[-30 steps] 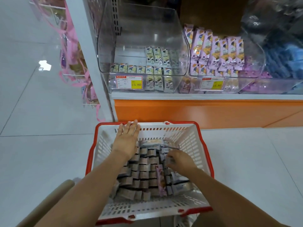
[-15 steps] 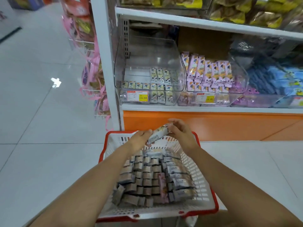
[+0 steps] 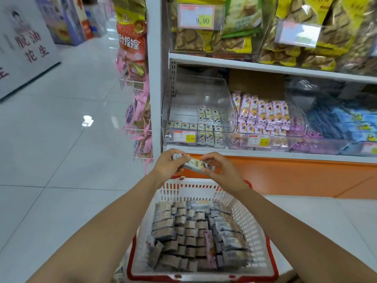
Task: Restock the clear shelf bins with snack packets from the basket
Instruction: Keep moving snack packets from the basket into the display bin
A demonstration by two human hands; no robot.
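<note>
The shelf unit (image 3: 265, 67) fills more of my view than half a second ago: my head has tipped up, so the top row of bagged biscuits (image 3: 234, 37) now shows, cut off at the upper edge. Below me the red-rimmed basket (image 3: 251, 227) sits on the floor in front of the orange base panel (image 3: 295, 176), with grey-brown packets (image 3: 189, 231) in rows and one pink packet (image 3: 210, 248) among them. Its near rim runs out of frame.

The left clear bin (image 3: 195, 94) is mostly bare, with a low row of cartoon-printed packets along its front. The bin beside it holds pink packets (image 3: 263, 113), and further right are blue packets (image 3: 350, 127), blurred behind glare.

My left hand (image 3: 167, 166) and right hand (image 3: 222, 170) have risen from just over the basket to just under the lower shelf edge. The fingers of both pinch one snack packet (image 3: 196, 163) by its ends. It lies closer to level than before, and its print is too smeared to read.

The left bin's price tag (image 3: 184, 136) reads 15.80 and the top tag (image 3: 196, 16) reads 9.90. The middle tag (image 3: 258, 140) seems to end in .80.
</note>
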